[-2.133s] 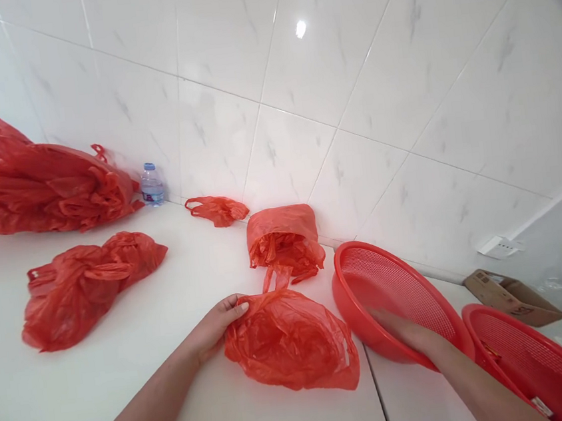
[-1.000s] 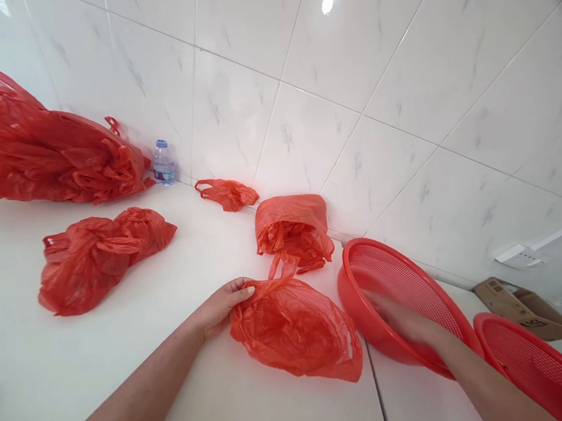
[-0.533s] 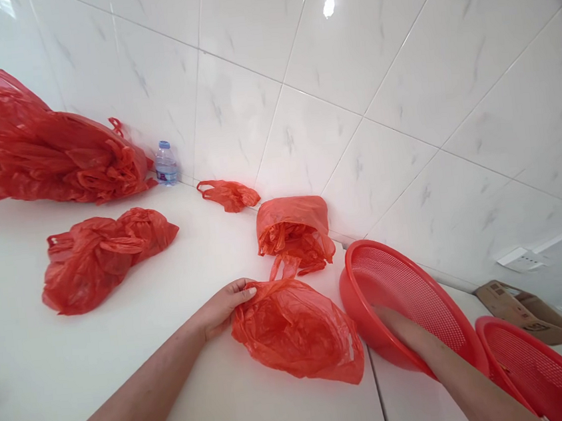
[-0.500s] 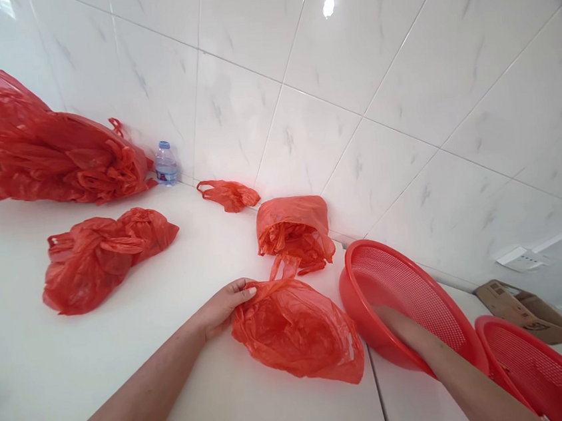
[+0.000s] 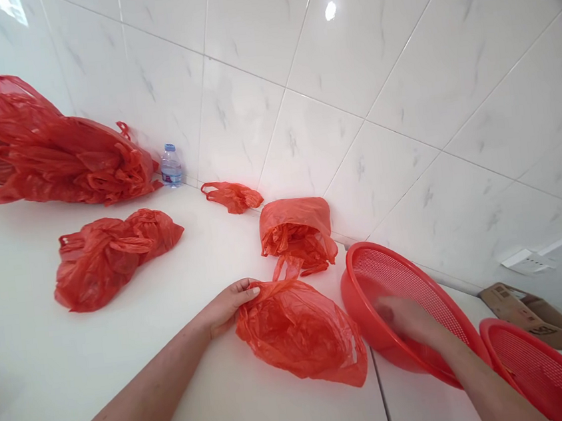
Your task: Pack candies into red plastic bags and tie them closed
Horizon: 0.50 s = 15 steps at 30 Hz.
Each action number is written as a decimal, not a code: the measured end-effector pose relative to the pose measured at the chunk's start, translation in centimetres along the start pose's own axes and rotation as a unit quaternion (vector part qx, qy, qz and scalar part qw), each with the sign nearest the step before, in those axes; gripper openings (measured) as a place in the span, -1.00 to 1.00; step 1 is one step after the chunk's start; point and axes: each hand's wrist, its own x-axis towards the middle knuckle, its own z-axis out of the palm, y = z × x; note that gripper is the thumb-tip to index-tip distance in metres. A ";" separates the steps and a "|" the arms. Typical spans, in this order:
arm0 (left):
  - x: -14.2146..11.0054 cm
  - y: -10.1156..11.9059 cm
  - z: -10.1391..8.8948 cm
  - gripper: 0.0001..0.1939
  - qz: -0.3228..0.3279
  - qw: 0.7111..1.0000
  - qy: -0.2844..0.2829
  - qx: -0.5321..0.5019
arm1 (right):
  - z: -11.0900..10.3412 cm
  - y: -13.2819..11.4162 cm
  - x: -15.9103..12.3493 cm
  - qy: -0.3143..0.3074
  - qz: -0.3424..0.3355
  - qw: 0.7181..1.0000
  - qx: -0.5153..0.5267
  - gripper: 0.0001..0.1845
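Standing behind everything is the tiled wall, and before it lies the white surface. At the far left rests a big heap of red bags. At the right is the red basket, with a second basket just beside it. Between the two arms lies the wide-mouthed bag, near the red basket. Well to its left is a bunched bag; behind the second basket is a cardboard box. A stuffed bag sits close to the wall. The left hand grips the edge of the wide-mouthed bag. The right hand is inside the red basket; I cannot tell if it holds something. Smaller are a crumpled bag and an upright bottle.
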 end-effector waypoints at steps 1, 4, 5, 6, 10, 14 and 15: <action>0.0 0.0 0.0 -0.78 0.000 1.000 0.000 0.000 | -0.5 -0.2 0.4 -0.028 -0.006 1.000 -0.010 -0.87; 0.0 0.0 0.0 -0.78 0.000 1.000 0.002 0.001 | -2.0 -1.6 0.6 -0.004 -0.053 0.997 -0.055 -0.85; 0.0 0.0 0.0 -0.78 -0.001 1.000 0.002 0.001 | -2.3 -2.4 0.4 0.027 -0.079 0.994 -0.072 -0.84; -0.1 0.0 0.0 -0.77 -0.002 1.000 0.002 0.002 | -2.4 -3.4 -0.1 0.050 -0.107 0.989 -0.088 -0.84; -0.1 0.0 0.0 -0.76 -0.006 1.000 0.001 0.006 | -0.1 -8.2 -2.3 0.019 -0.213 0.969 -0.124 -0.87; -0.1 0.0 -0.1 -0.76 -0.005 1.000 0.006 0.012 | 4.4 -11.9 -3.3 -0.048 -0.290 0.945 -0.140 -0.77; 0.0 -0.1 -0.1 -0.75 -0.003 1.000 0.006 0.013 | 5.3 -12.4 -3.4 -0.062 -0.294 0.944 -0.135 -0.76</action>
